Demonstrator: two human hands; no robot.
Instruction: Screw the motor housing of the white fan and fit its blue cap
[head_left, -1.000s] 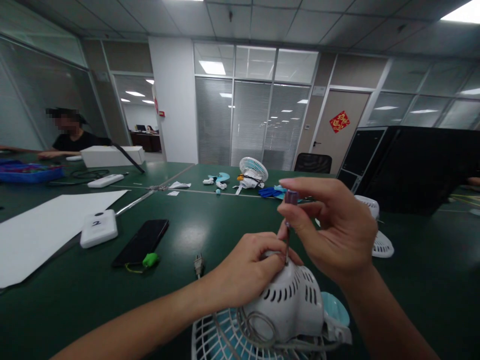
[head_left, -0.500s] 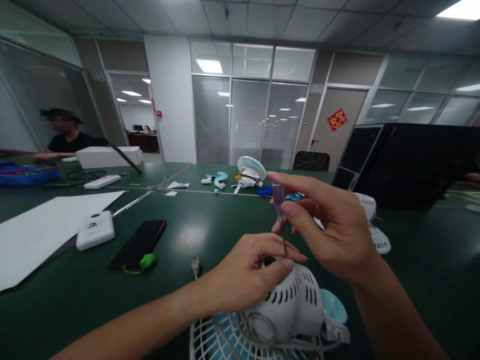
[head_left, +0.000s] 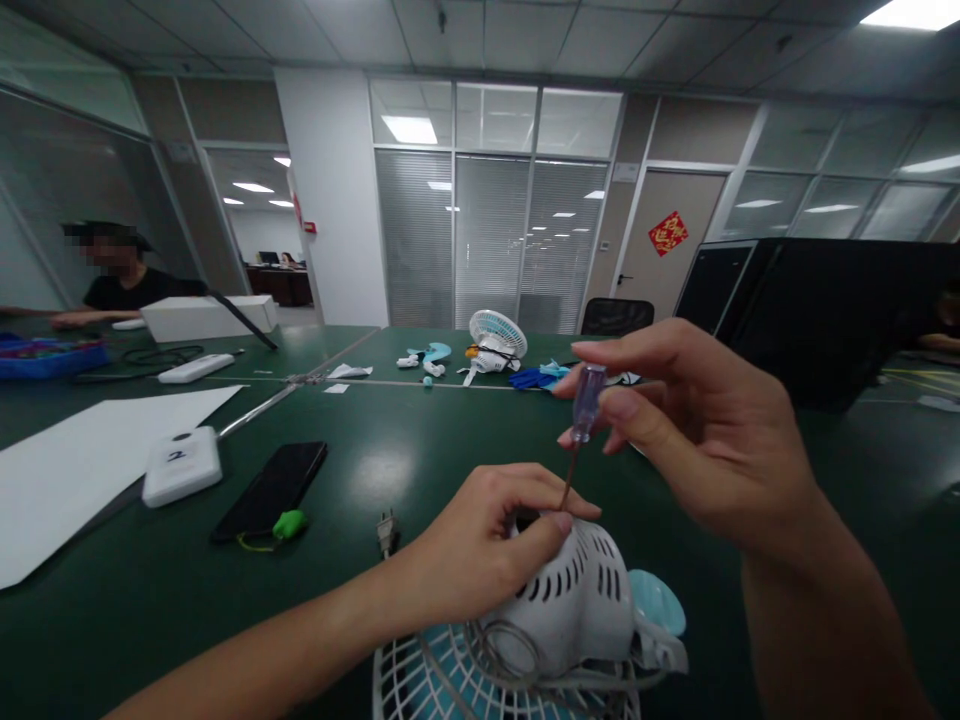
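A white fan (head_left: pixel 577 600) lies face down in front of me, its motor housing up and its white grille with light-blue blades below. My left hand (head_left: pixel 495 540) grips the top of the housing, thumb and fingers around the spot where the screwdriver's shaft comes down. The purple, clear-handled screwdriver (head_left: pixel 589 405) is pinched between thumb and fingers of my right hand (head_left: pixel 697 430). It leans with its handle to the right; the tip is hidden by my left fingers. A light-blue knob (head_left: pixel 657 602) sticks out at the housing's right side. Grey cord lies looped over the fan.
A black phone (head_left: pixel 274 490) with a green charm, a white box marked 2 (head_left: pixel 182 466) and white paper (head_left: pixel 75 460) lie left. Further back are another small fan (head_left: pixel 495 340), blue gloves (head_left: pixel 536 378) and loose parts. A large black monitor (head_left: pixel 825 320) stands right; a person sits far left.
My right hand has moved right and slightly up with the screwdriver, which now tilts more to the right. My left hand stays on the housing. The whole view has shifted a little.
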